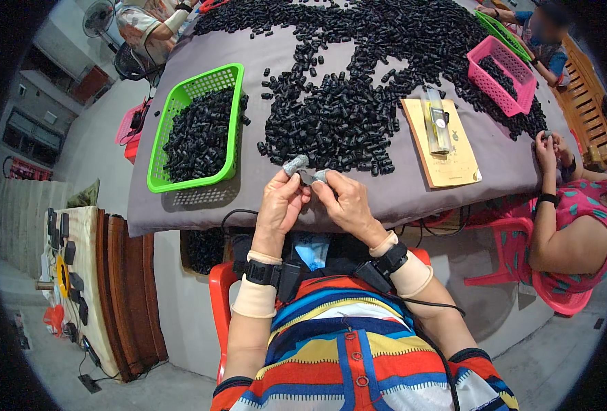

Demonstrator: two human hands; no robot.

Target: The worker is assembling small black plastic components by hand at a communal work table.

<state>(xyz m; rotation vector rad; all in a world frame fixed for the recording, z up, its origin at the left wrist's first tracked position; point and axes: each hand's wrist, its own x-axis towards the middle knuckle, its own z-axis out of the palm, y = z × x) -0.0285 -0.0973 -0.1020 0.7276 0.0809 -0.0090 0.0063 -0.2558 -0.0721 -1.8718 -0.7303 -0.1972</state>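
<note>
Cloth [214, 49] of dull grey covers the table in the head view, and at its near edge I can see the person's two hands come together. The left hand [281, 205] is narrowed to a pinch, a grey covering [295, 164] over one fingertip. The right hand [348, 204] is just beside it, also drawn in to a pinch, with a similar covering on a fingertip. Between them they hold a small dark piece [305, 177], half hidden, so its exact shape escapes me. Just beyond the fingers lies a heap of black parts [331, 130], which runs on into a far larger spread toward the back. On the left stands a green basket [188, 183], well filled with more of these parts. Over to the right lies a yellow booklet [447, 171], a clear case [437, 133] resting on it. Farther right, a pink basket [523, 101] sits among the parts. At the table's right side sits a co-worker [564, 240] in a pink patterned top, both hands brought together near the edge; what they grip, I cannot tell.
</note>
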